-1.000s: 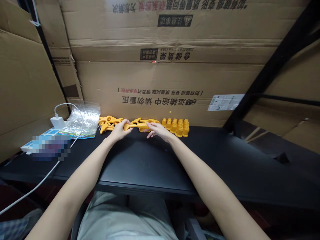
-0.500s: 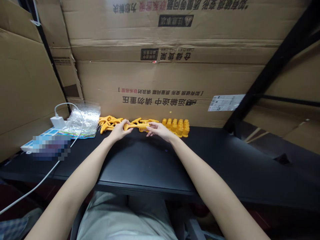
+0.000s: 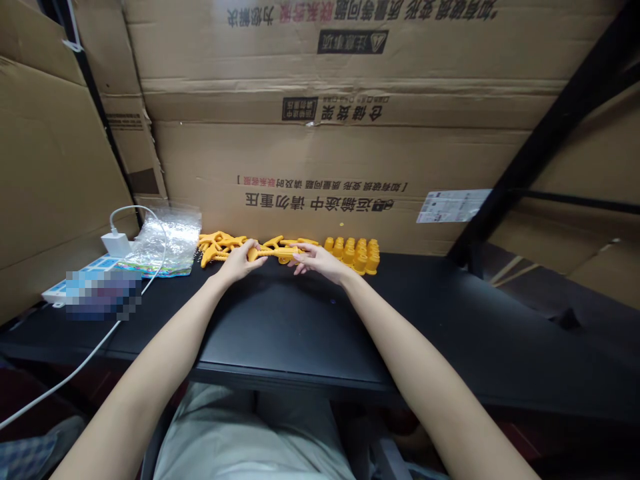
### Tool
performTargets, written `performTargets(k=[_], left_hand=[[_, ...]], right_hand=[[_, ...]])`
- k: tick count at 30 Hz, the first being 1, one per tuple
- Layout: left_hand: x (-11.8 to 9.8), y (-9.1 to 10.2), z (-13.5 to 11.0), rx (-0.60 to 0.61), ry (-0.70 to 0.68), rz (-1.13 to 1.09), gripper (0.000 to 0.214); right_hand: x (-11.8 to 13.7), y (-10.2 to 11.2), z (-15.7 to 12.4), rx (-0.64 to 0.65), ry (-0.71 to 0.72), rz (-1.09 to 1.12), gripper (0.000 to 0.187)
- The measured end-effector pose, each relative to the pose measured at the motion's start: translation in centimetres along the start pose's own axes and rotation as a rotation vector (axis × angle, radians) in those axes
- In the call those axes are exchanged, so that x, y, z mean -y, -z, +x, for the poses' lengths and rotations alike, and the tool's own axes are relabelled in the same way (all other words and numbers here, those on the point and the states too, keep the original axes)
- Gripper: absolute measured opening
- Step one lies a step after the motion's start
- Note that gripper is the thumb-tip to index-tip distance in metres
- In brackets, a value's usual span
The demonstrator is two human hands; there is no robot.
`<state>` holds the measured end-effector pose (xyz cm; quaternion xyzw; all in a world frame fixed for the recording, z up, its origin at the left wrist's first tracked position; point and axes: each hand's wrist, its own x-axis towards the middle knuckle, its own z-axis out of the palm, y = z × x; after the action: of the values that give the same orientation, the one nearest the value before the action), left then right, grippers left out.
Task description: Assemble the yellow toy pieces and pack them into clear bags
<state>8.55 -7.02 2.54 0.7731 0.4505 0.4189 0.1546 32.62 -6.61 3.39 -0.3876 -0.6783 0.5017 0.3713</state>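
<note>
The left hand (image 3: pixel 238 263) is closing its thumb and fingers around one end of a yellow rod-like piece (image 3: pixel 274 253), and the right hand (image 3: pixel 324 262) is pinching the other end, so the piece is lying crosswise between the two hands, above the worktop (image 3: pixel 300 320). Beyond and to the left of the left hand, a pile of yellow branching pieces (image 3: pixel 216 239) is resting; more yellow parts (image 3: pixel 290 242) are lying just behind the held piece. Just right of the right hand, yellow cup-shaped pieces (image 3: pixel 361 259) are standing in rows. Farther left of the left hand, a clear plastic bag (image 3: pixel 173 237) is lying near a white plug (image 3: pixel 117 244). Printed cardboard (image 3: pixel 320 157) is rising behind both hands.
</note>
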Motion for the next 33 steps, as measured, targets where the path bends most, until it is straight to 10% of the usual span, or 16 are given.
performTargets(k=[33], left_hand=[[0.0,0.0,-0.1,-0.006,-0.046,0.047,0.023]], right_hand=[[0.9,-1.9,0.1,-0.181,-0.068,0.085,0.035]])
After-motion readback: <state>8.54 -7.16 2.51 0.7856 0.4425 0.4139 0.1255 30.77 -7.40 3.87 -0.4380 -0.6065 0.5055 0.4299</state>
